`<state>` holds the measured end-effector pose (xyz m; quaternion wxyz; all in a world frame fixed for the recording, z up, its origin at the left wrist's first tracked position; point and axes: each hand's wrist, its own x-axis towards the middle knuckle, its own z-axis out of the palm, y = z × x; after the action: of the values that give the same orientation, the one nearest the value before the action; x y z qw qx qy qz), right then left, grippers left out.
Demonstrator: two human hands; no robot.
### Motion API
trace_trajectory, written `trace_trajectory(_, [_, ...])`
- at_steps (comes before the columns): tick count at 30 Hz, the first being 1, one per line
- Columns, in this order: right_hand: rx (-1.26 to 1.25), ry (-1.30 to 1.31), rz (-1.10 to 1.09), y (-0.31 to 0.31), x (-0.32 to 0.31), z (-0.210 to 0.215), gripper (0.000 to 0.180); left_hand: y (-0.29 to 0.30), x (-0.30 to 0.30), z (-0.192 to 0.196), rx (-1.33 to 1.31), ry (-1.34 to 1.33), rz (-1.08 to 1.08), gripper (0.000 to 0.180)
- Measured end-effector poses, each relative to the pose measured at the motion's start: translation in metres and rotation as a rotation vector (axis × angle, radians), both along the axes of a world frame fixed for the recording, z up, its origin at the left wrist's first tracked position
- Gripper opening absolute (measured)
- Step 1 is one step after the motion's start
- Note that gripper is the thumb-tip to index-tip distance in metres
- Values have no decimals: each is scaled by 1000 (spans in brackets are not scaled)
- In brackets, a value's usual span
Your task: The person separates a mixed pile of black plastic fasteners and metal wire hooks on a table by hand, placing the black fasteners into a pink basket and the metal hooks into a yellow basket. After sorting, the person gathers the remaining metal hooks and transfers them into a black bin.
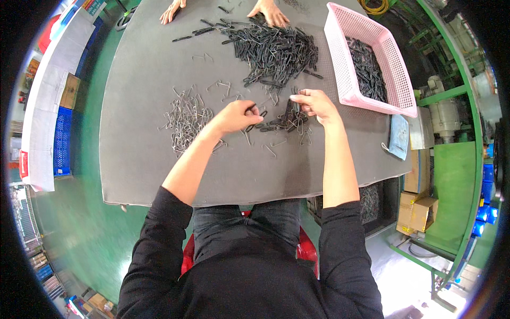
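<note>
My left hand (237,116) is pinched on a small black oblong piece (249,127) above the grey table (154,58). To its right, the fingers of my right hand (315,104) close on another slim black piece (289,110). Under and between my hands lies a small cluster of black pieces mixed with bent wires (297,125). Left of my left hand spreads a loose pile of silvery bent wire hooks (186,116). A large heap of black oblong pieces with wire ends (273,53) covers the table beyond my hands.
A pink perforated basket (346,98) holding more black pieces stands at the right. Beside it lies a blue face mask (397,137). Across the table, a co-worker's hands (270,13) reach to the heap. Cardboard boxes (417,211) and a green metal frame (470,101) stand to the right.
</note>
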<state>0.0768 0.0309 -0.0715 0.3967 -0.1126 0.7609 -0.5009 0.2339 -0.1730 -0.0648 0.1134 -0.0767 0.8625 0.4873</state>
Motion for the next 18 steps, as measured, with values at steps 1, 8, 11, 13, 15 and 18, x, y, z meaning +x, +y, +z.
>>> trace_trajectory(1, [-179, -91, -61, 7, 8, 6, 25, -7, 6, 5, 329, -104, 83, 20])
trace_trajectory(8, [-809, -538, -229, 12, 14, -1, 13, 12, -35, -22, 579, -179, 329, 30])
trace_trajectory(11, [-697, -455, -213, 9, 6, -3, 18, 58, -62, -17, -317, 97, 232, 39])
trace_trajectory(13, [-454, -228, -210, -7, 11, 15, 17, 72, -68, -21, -467, 147, 305, 37])
trace_trajectory(15, [-219, 106, -149, -13, -3, 0, 22, 74, -71, -25, -538, 91, 218, 34])
trace_trajectory(18, [199, 1012, 67, -43, -17, -33, 29, 64, -53, -9, -580, 74, 137, 29])
